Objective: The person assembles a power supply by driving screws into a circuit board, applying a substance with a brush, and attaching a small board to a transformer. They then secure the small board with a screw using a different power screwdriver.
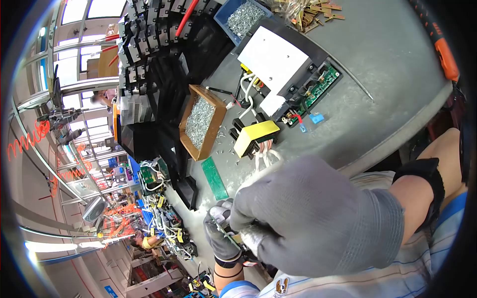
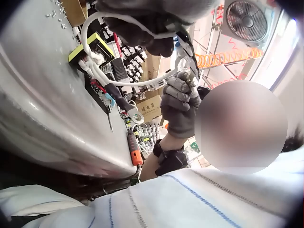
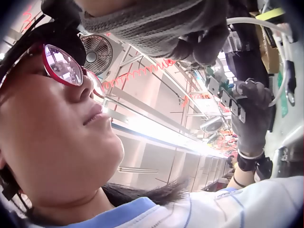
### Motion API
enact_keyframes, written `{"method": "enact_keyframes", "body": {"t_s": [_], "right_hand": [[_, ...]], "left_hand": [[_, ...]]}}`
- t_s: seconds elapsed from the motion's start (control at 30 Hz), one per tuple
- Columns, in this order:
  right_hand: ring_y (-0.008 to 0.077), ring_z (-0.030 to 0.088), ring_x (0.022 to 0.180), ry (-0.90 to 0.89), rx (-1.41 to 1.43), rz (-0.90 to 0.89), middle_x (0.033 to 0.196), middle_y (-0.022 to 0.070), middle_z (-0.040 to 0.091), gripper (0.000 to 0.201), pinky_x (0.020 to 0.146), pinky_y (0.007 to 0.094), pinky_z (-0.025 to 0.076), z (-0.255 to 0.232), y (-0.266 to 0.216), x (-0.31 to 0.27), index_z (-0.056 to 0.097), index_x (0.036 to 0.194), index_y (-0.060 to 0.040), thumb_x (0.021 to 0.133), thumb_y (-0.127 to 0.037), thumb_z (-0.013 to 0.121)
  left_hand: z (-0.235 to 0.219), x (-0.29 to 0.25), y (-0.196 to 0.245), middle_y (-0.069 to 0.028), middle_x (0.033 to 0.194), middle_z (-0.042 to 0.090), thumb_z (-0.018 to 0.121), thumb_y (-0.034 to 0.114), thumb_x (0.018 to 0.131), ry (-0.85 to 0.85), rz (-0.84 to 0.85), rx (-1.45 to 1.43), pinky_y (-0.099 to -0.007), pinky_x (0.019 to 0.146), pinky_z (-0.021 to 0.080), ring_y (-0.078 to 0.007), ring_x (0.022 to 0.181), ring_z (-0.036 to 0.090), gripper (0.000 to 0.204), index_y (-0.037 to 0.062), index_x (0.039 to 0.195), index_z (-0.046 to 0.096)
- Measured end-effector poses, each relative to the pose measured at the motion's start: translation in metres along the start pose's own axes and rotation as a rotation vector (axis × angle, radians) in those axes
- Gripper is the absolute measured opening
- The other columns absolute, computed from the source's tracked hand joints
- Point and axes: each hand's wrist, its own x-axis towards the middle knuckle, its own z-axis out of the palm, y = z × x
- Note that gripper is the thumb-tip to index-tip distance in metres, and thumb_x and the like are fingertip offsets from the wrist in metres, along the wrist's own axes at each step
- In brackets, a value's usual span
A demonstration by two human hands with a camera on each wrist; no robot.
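Note:
Both hands wear grey knit gloves and meet low in the head view. My left hand (image 1: 221, 238) grips a small circuit board (image 3: 225, 97) with a row of flat metal tabs along one edge. My right hand (image 1: 318, 213) has its fingers curled at the board's other end and pinches there; its palm side is hidden in the head view. A white cable (image 2: 142, 84) loops from a yellow-wrapped transformer (image 1: 263, 136) up to the hands. One dark-sleeved lead ends in a ring terminal (image 2: 137, 117), hanging free below the right hand (image 2: 178, 104).
Beyond the hands lie a green strip (image 1: 214, 179), a wooden box (image 1: 218, 119) of screws and a blue bin (image 1: 218, 17) of screws. A white-covered device (image 1: 278, 57) stands behind the transformer. An orange-handled tool (image 1: 447, 59) lies at the table's right edge.

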Motion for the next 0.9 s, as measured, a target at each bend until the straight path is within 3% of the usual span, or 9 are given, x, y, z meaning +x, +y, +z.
{"method": "enact_keyframes", "body": {"t_s": [0.07,0.17,0.33,0.47,0.57,0.67,0.77,0.83,0.9], "right_hand": [[0.0301,0.063,0.068,0.032,0.1,-0.084,0.07,0.0144,0.061,0.009,0.062,0.0379,0.049,0.0,0.001,-0.004,0.063,0.081,-0.0034,0.075,-0.009,0.061],[0.0303,0.063,0.069,-0.234,-0.358,0.068,0.072,0.0147,0.061,0.012,0.063,0.0377,0.05,-0.012,-0.02,0.001,0.063,0.083,-0.0016,0.076,-0.011,0.061],[0.0292,0.063,0.07,-0.507,-0.528,0.133,0.073,0.0152,0.06,0.016,0.064,0.0388,0.051,-0.013,-0.026,0.001,0.062,0.086,-0.0006,0.077,-0.013,0.059],[0.0285,0.063,0.07,-0.417,-0.44,0.011,0.077,0.0146,0.06,0.018,0.064,0.0385,0.051,-0.024,-0.021,-0.003,0.061,0.089,-0.0019,0.076,-0.013,0.059],[0.0291,0.063,0.07,-0.458,-0.253,0.234,0.077,0.0147,0.06,0.018,0.065,0.0376,0.051,-0.025,-0.014,-0.007,0.062,0.089,-0.0029,0.074,-0.012,0.058],[0.0307,0.063,0.069,-0.215,-0.567,-0.022,0.073,0.016,0.061,0.016,0.065,0.0376,0.051,-0.019,-0.024,-0.014,0.063,0.087,-0.0033,0.074,-0.011,0.058],[0.0314,0.063,0.07,-0.306,-0.271,0.115,0.074,0.0171,0.062,0.016,0.064,0.0381,0.051,-0.036,-0.022,-0.002,0.065,0.086,-0.0022,0.074,-0.011,0.059],[0.0305,0.064,0.072,-0.731,-0.458,0.25,0.075,0.0169,0.063,0.018,0.063,0.0395,0.051,-0.045,-0.032,0.017,0.065,0.086,-0.0007,0.074,-0.013,0.059],[0.0304,0.065,0.071,-0.626,-0.454,0.173,0.074,0.0166,0.063,0.018,0.063,0.0403,0.052,-0.038,-0.032,0.006,0.065,0.085,-0.0001,0.075,-0.014,0.059]], "left_hand": [[0.003,0.0,-0.002,-0.0121,0.097,0.056,0.051,0.056,0.087,-0.012,0.09,-0.072,-0.0321,0.077,0.048,-0.0213,0.087,0.057,0.054,0.0021,0.094,0.052],[0.002,0.0,-0.002,-0.0125,0.096,0.056,0.048,0.058,0.087,-0.038,0.112,-0.067,-0.0318,0.078,0.047,-0.021,0.092,0.055,0.055,0.0031,0.089,0.051],[0.011,0.002,0.008,-0.0106,0.092,0.057,0.048,0.06,0.086,-0.05,0.08,0.035,-0.0272,0.067,0.048,-0.0169,0.075,0.057,0.058,0.0029,0.09,0.053],[0.027,-0.001,0.019,-0.0098,0.087,0.056,0.047,0.06,0.087,-0.028,0.092,0.048,-0.0241,0.059,0.048,-0.0149,0.07,0.057,0.058,0.0024,0.088,0.051],[0.031,0.0,0.02,-0.0087,0.083,0.055,0.042,0.057,0.09,0.032,0.101,0.103,-0.0249,0.057,0.049,-0.0147,0.069,0.058,0.055,0.0025,0.085,0.049],[0.029,0.002,0.021,-0.0086,0.083,0.055,0.039,0.053,0.092,-0.069,0.277,0.243,-0.0233,0.052,0.051,-0.0134,0.066,0.058,0.052,0.0028,0.086,0.049],[0.038,-0.003,0.031,-0.0088,0.084,0.055,0.037,0.051,0.094,0.04,0.033,0.071,-0.0235,0.052,0.051,-0.0135,0.067,0.058,0.051,0.0024,0.085,0.05],[0.037,-0.002,0.029,-0.0087,0.084,0.055,0.04,0.052,0.093,0.032,0.106,0.132,-0.0228,0.051,0.049,-0.013,0.067,0.058,0.051,0.0025,0.084,0.051],[0.036,-0.002,0.029,-0.0089,0.084,0.055,0.041,0.052,0.092,0.013,0.122,0.153,-0.0224,0.05,0.049,-0.0131,0.067,0.057,0.051,0.0028,0.084,0.051]]}}
